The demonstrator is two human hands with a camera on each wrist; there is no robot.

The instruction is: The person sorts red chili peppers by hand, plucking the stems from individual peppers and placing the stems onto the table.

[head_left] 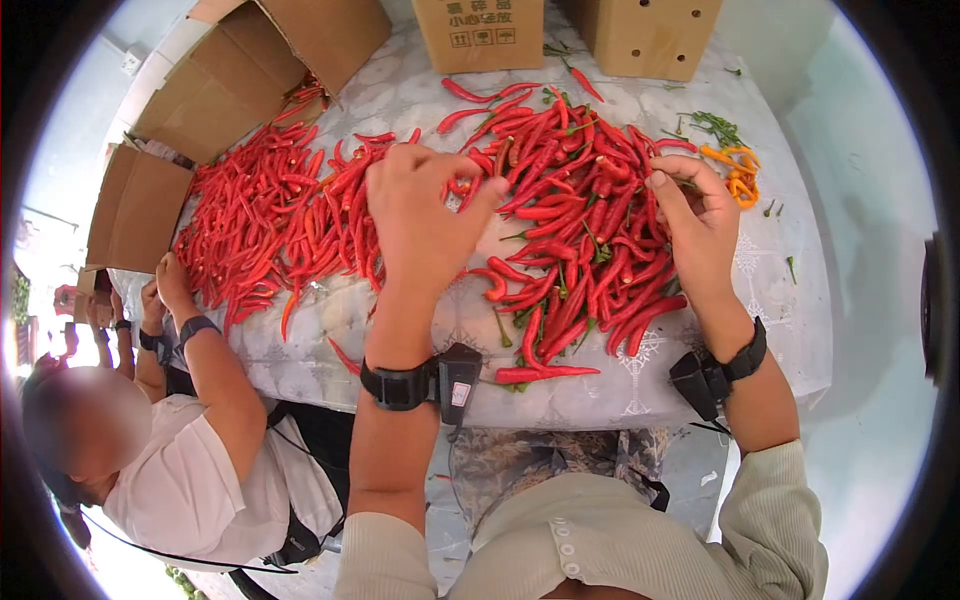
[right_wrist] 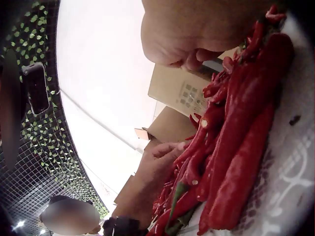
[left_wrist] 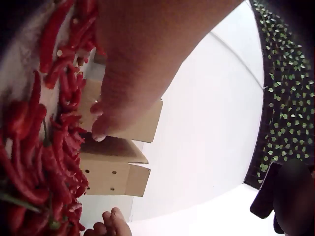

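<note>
Red chili peppers (head_left: 560,235) lie heaped between my hands, some with green stems. My left hand (head_left: 405,215) is over the left side of this heap, thumb and index finger curved toward each other. A brownish-red chili (head_left: 503,153) lies right at their tips. In the left wrist view, my left fingertips (left_wrist: 99,136) show beside the peppers. At the right edge of the heap is my right hand (head_left: 703,220), thumb and index tips close together at the peppers. I cannot tell whether either hand pinches a chili or stem.
A wider chili pile (head_left: 270,205) spreads to the left, where another person (head_left: 190,470) has hands at its edge. Cardboard boxes (head_left: 480,35) stand along the back. Orange chilies (head_left: 740,180) and green stems (head_left: 715,127) lie right on the patterned tablecloth (head_left: 780,320).
</note>
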